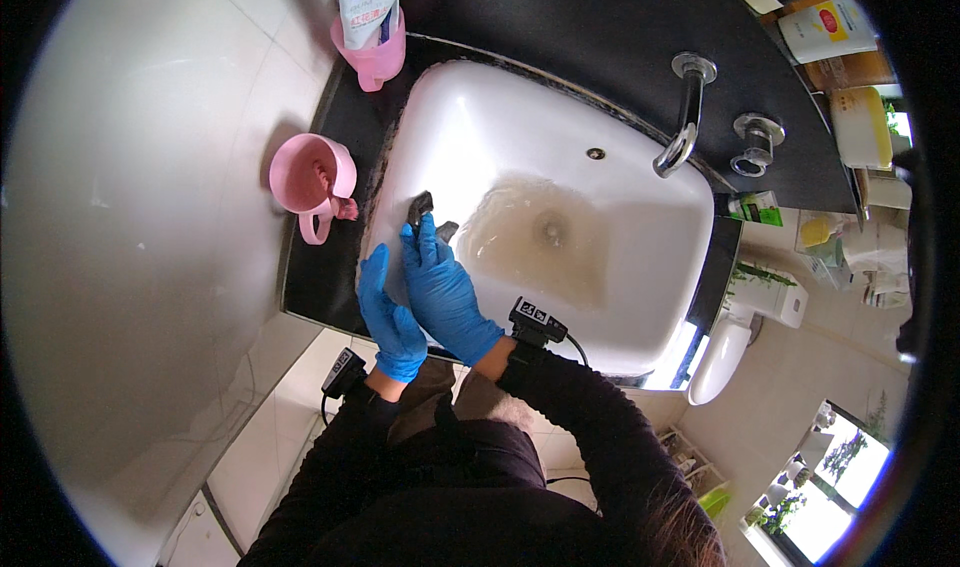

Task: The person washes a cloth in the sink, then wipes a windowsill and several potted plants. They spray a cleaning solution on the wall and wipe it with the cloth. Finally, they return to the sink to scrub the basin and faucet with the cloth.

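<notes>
Both hands wear blue gloves at the left side of a white washbasin (660, 297). A small dark wet cloth (421, 205) shows at the fingertips of my right hand (448, 289), which grips it against the basin's sloping left wall. Part of the cloth is hidden under the fingers. My left hand (390, 319) is close beside the right one, over the basin's near left rim, thumb apart from the fingers, and nothing shows in it. Cloudy brownish water (517, 252) lies in the bottom of the basin, around the drain (552, 229).
On the black counter's left are a pink mug (300, 166) with a brush and a pink cup (375, 64) holding a tube. A chrome spout (688, 117) and tap handle (757, 143) project at the back right. Bottles (829, 31) line a shelf; a toilet (727, 353) stands right.
</notes>
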Motion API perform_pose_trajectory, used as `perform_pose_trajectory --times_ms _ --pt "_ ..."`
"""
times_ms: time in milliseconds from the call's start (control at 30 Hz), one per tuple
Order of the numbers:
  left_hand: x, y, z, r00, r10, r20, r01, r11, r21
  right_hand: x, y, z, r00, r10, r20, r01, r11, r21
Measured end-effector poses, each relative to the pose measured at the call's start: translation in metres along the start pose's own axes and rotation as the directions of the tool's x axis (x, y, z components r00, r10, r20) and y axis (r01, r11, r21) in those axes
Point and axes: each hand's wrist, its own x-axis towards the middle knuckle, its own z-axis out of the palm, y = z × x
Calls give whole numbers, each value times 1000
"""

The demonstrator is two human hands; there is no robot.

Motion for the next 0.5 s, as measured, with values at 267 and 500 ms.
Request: perform_pose_trajectory --times_ms 267,500 --pt "-1 -4 1 1000 -13 -1 13 997 -72 9 5 2 986 -158 61 159 987 -9" --pt "1 0 1 1000 -4 0 4 1000 15 76 58 1 954 -236 -188 128 880 -457"
